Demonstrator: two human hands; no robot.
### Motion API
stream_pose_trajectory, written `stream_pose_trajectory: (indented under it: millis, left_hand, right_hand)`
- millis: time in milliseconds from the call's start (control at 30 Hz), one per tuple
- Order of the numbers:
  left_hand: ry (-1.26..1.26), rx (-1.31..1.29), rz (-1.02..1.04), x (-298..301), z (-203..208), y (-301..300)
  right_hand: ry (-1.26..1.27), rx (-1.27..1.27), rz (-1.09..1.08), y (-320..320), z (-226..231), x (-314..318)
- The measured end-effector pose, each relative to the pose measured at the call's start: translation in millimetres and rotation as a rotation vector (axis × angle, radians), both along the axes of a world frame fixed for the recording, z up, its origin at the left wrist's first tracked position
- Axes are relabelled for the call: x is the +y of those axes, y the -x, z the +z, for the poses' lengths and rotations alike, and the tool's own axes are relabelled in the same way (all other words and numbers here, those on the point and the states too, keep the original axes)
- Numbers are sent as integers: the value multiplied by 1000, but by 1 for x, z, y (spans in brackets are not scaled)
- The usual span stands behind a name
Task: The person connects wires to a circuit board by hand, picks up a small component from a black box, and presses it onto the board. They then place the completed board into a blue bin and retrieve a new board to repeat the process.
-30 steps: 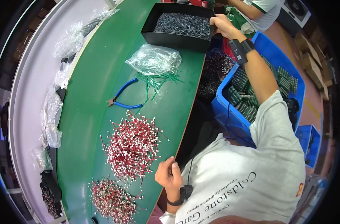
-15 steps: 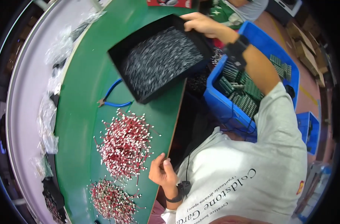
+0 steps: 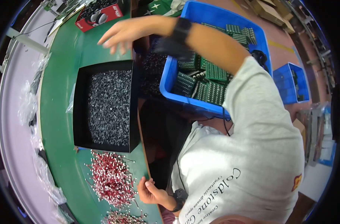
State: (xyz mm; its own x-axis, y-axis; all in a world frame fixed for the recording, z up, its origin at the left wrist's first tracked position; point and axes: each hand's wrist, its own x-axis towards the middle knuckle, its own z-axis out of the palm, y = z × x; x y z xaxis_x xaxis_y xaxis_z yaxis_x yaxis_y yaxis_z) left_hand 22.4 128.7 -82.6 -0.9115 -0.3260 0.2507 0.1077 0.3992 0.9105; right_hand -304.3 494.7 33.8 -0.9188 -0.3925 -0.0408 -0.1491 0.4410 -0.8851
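A black tray (image 3: 102, 66) filled with small dark grey pieces (image 3: 109, 106) rests on the green tabletop. My right hand (image 3: 121, 35) is above the table, past the tray's far end. Its fingers are spread and it holds nothing. Near the table edge, beside a pile of short red wires with white ends (image 3: 112, 179), is my left hand (image 3: 150, 191), loosely curled with thumb and fingers together. Nothing shows in it. Below that lies a second wire pile (image 3: 123, 218), cut off by the picture's edge. Only the tip of the pliers (image 3: 77, 149) shows by the tray's corner.
A blue bin (image 3: 168, 80) with green circuit boards (image 3: 214, 71) stands to the right of the table. A red box (image 3: 99, 18) sits at the far end. Clear plastic bags (image 3: 28, 102) line the left side. A smaller blue bin (image 3: 289, 84) stands farther right.
The black tray, held tilted by my right hand before, is now down on the table over the blue pliers. My right hand has let go and moved away. My view has shifted.
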Motion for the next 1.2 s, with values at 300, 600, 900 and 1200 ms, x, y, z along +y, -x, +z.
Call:
stream_pose_trajectory:
  millis: [300,600,900,1200]
  left_hand:
    - [-210,-106,-58,2,17,5]
    - [620,278,-364,15,99,53]
    - [688,398,-357,38,59,133]
    - [678,423,-183,54,61,99]
  right_hand:
    - [-846,-303,-76,-237,-78,167]
    - [-1014,-350,-300,-240,-97,128]
    - [-772,78,-388,-220,-55,132]
    - [-404,541,-243,-168,18,24]
